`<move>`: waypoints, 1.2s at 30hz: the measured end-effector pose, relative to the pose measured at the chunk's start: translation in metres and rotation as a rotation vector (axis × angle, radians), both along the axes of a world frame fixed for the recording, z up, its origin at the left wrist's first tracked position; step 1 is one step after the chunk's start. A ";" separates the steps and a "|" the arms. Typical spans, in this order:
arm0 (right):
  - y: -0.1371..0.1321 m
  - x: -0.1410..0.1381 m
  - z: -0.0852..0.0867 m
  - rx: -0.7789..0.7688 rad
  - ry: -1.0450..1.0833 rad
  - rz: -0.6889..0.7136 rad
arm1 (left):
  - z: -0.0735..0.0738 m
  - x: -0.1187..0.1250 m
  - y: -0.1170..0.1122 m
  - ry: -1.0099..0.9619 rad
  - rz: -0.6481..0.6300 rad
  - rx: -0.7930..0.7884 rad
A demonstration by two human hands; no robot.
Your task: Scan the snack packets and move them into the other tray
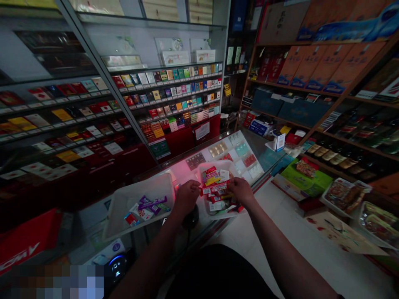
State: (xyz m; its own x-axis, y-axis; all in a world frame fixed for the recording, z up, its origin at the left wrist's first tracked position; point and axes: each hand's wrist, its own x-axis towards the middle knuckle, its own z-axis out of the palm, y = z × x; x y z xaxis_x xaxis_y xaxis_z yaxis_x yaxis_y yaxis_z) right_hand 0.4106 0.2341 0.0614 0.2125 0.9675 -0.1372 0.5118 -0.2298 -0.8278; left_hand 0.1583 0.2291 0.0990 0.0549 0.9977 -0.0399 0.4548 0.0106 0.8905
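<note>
Both my hands reach over a glass counter (249,143). My left hand (186,197) and my right hand (240,190) each pinch an end of a long red snack packet (215,188), held over a white tray (204,168) full of several red and yellow packets. To the left stands a second white tray (124,199) with a few purple and red packets (146,206) in it.
Glass-fronted shelves of cigarette packs (174,95) rise behind the counter. Wooden shelves (314,66) with boxes and bottles fill the right wall. Snack trays (346,193) stand low on the right. A black object (190,218) lies on the counter under my left hand.
</note>
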 end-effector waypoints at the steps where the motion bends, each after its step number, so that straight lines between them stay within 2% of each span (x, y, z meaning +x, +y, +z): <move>1: 0.000 -0.008 0.000 0.008 0.015 -0.001 | -0.002 -0.009 0.005 -0.021 0.006 0.000; 4: 0.002 -0.034 -0.003 0.050 0.031 -0.006 | -0.012 -0.036 0.017 -0.036 -0.003 0.013; 11: 0.007 -0.077 -0.019 0.085 -0.101 0.012 | -0.045 -0.088 0.041 0.030 -0.072 0.033; 15: 0.010 -0.092 -0.027 0.073 -0.142 0.022 | -0.067 -0.101 0.048 0.023 -0.094 -0.031; 21: 0.012 -0.106 -0.039 0.011 -0.210 0.011 | -0.096 -0.109 0.045 0.065 -0.042 -0.051; 24: 0.011 -0.107 -0.043 -0.001 -0.235 0.031 | -0.100 -0.109 0.043 0.085 -0.047 -0.060; 27: 0.011 -0.107 -0.043 -0.012 -0.232 0.031 | -0.098 -0.108 0.043 0.095 -0.055 -0.048; 32: 0.018 -0.112 -0.035 0.013 -0.232 -0.019 | -0.091 -0.111 0.048 0.031 -0.026 -0.033; 36: 0.026 -0.127 -0.026 0.038 -0.212 -0.015 | -0.084 -0.126 0.052 -0.045 0.008 -0.035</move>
